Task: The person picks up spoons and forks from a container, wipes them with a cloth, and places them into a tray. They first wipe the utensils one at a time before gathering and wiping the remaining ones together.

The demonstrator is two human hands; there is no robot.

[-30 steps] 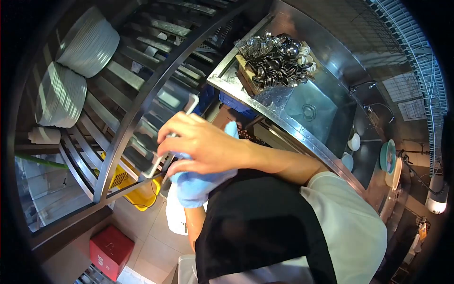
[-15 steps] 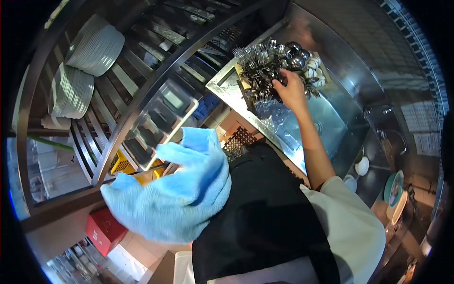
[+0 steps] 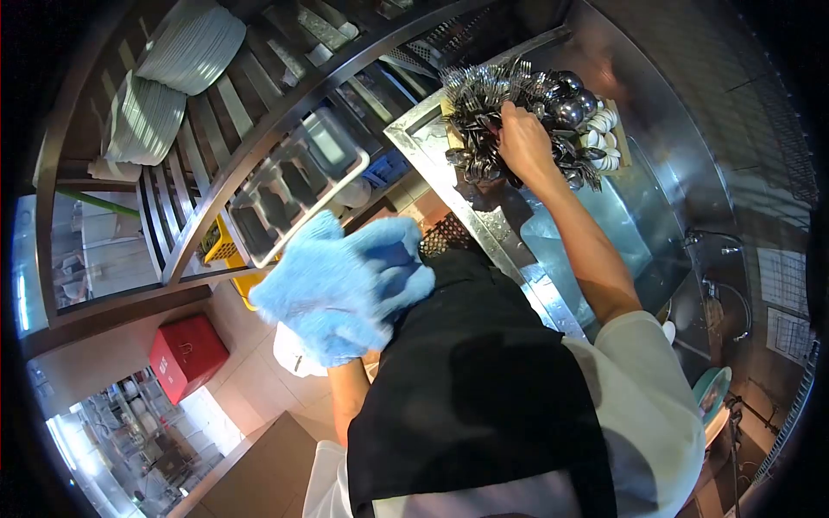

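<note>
A light blue cloth (image 3: 332,285) hangs in loose folds over my left hand (image 3: 370,355), which holds it; the cloth hides nearly all of that hand's fingers. My right hand (image 3: 524,142) is closed on some cutlery, its fingertips down among the pieces. Around it lies a dense heap of metal forks, spoons and ladle-like pieces (image 3: 492,91), with white-ended pieces (image 3: 602,141) at its right. The heap rests in a yellowish tray (image 3: 625,147) at the sink's upper end.
A metal sink (image 3: 635,233) with taps (image 3: 721,243) lies at the right. Slatted shelves (image 3: 194,164) with stacked white plates (image 3: 142,121) stand at the left. A compartmented container (image 3: 358,164), a yellow basket (image 3: 226,250) and a red box (image 3: 188,356) are nearby.
My left hand has swung the blue cloth, which is now bunched nearer my body, baring the forearm. My right hand has moved slightly up over the cutlery and its fingers have closed.
</note>
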